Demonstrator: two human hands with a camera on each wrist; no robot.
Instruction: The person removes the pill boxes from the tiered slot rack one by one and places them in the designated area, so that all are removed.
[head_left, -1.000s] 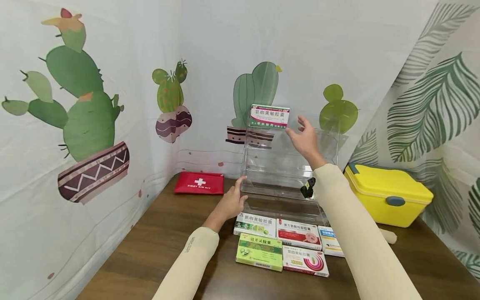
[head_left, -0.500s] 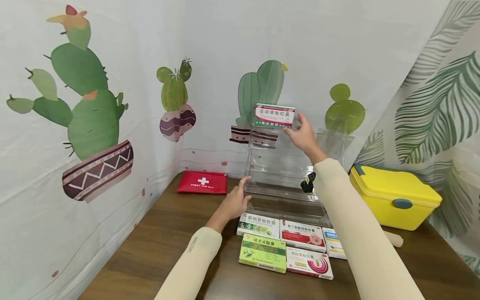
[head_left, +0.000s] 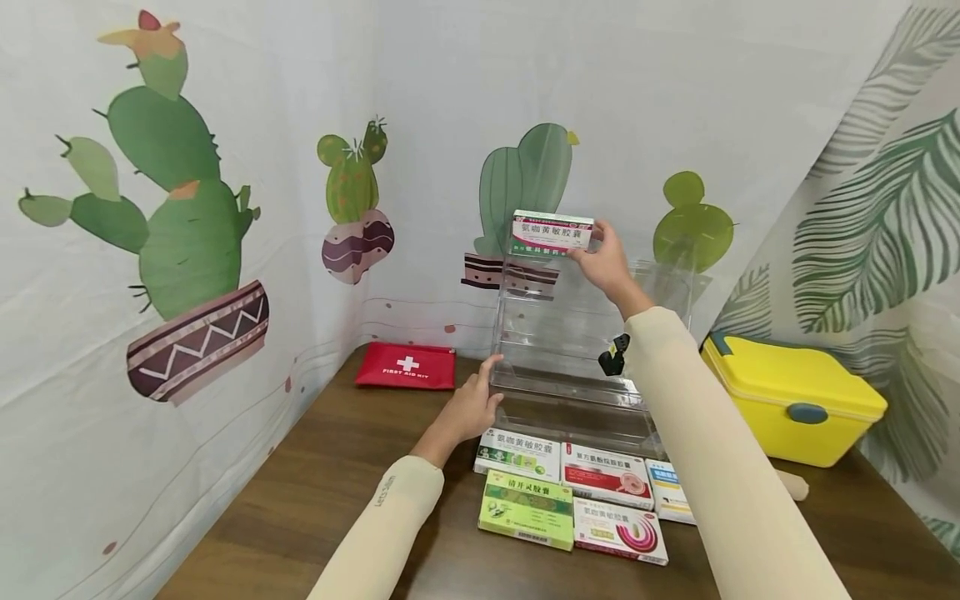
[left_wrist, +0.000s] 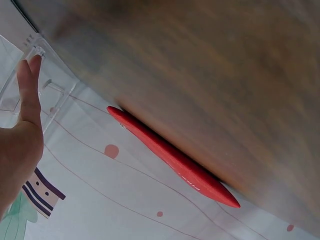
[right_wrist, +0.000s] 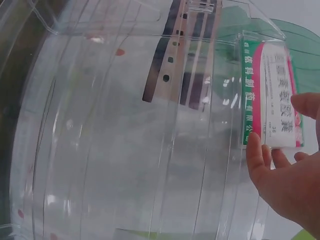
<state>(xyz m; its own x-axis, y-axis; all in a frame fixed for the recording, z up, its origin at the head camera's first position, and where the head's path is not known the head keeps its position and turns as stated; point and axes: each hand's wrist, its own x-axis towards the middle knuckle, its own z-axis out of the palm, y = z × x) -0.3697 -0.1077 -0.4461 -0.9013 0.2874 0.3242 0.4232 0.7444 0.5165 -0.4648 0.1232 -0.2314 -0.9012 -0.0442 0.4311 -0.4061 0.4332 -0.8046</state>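
My right hand (head_left: 606, 260) holds the right end of a white, pink and green medicine box (head_left: 551, 234) at the top tier of a clear acrylic display rack (head_left: 570, 321). In the right wrist view, the fingertips of my right hand (right_wrist: 285, 175) lie on the face and end of that box (right_wrist: 272, 95). My left hand (head_left: 474, 406) rests against the rack's lower left side. Its fingers look extended in the left wrist view, where the fingertips meet the clear side panel (left_wrist: 55, 75).
Before the rack lie several medicine boxes, among them a green one (head_left: 527, 508) and a white-and-pink one (head_left: 618, 530). A red first aid pouch (head_left: 406, 365) is at left. At right stands a yellow case (head_left: 798, 396). A cactus-print cloth hangs behind the brown table (head_left: 300, 508).
My right hand has closed in on the medicine box from its right and taken hold of its end. The box's top now tips slightly forward. My left hand stays against the rack.
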